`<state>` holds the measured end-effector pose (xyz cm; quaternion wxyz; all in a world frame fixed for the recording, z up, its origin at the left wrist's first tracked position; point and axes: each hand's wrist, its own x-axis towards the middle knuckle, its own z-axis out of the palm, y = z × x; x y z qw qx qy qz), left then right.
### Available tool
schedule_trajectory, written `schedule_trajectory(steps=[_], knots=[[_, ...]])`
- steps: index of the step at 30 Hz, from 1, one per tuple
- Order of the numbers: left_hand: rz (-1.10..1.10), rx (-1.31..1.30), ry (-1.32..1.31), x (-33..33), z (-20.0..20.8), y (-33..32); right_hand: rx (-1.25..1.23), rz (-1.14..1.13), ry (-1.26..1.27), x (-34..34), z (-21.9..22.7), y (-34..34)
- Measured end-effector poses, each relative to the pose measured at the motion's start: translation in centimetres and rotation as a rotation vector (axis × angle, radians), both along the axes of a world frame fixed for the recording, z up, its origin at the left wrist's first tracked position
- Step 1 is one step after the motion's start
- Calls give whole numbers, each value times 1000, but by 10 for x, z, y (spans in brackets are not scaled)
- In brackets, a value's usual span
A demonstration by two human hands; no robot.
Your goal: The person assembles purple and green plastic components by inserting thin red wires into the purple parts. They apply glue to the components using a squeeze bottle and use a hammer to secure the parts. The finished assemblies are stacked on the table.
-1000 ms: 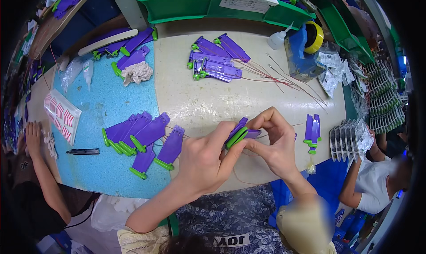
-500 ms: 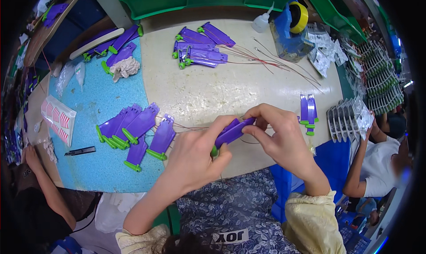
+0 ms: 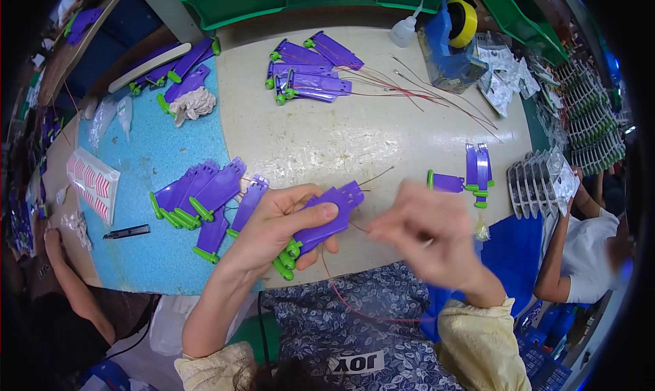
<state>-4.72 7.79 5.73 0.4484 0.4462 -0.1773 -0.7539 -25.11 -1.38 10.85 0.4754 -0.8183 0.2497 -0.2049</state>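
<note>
Over the near edge of the worktop (image 3: 307, 145), the left hand (image 3: 276, 227) is closed around a small stack of purple blades (image 3: 334, 217) with green ends, thumb flat on the top one. The right hand (image 3: 437, 237), blurred, curls its fingers just beside the stack; a thin wire (image 3: 357, 227) runs toward them, though whether they grip it I cannot tell. A fanned pile (image 3: 218, 186) lies left of the left hand, toward the near edge; a wired group (image 3: 310, 84) lies toward the far edge, and a blue tape dispenser (image 3: 447, 67) stands near the far right corner.
</note>
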Motion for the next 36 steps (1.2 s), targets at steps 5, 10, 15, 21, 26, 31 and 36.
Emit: schedule_trajectory(steps=[5,10,15,21,26,31,36], knots=[[121,64,-45,5,-14,13,-218,-35,-104,24,-30,-24],[-42,-223,-584,-35,-9,18,-618,-135,-94,93,-93,-92],[-51,-425,-1054,-26,-6,35,-502,-47,24,35,-88,-67],[-153,-507,-1186,-36,-10,27,-433,-261,532,-97,-33,-62],[-411,-722,-1042,-45,7,21,-293,-314,291,-87,-45,-75],[-278,-695,-1477,-40,0,25,43,-52,119,11,-43,-85],[-270,-559,-1649,-38,-6,8,-4,151,217,46,-71,-98]])
